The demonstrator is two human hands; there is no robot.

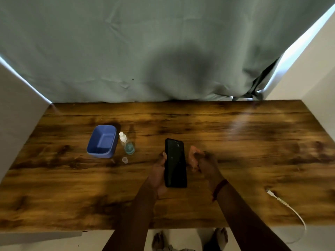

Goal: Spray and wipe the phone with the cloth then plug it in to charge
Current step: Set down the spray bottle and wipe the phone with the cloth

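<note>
My left hand point(158, 171) grips a black phone point(175, 163) by its left edge, screen up, above the middle of the wooden table point(235, 134). Small droplets speckle the upper part of the screen. My right hand point(206, 164) is closed on a bunched peach-coloured cloth point(193, 157), just right of the phone and close to its edge. A small clear spray bottle point(126, 144) with a white nozzle and blue liquid stands to the left. Its clear cap point(125, 159) lies in front of it. A white charging cable point(282, 202) lies at the right front, plug end pointing inward.
A blue plastic tub point(102, 141) sits left of the spray bottle. A grey-green curtain point(163, 51) hangs behind the table, with white panels at both sides. The cable runs off the table's front right edge. My feet show below the front edge.
</note>
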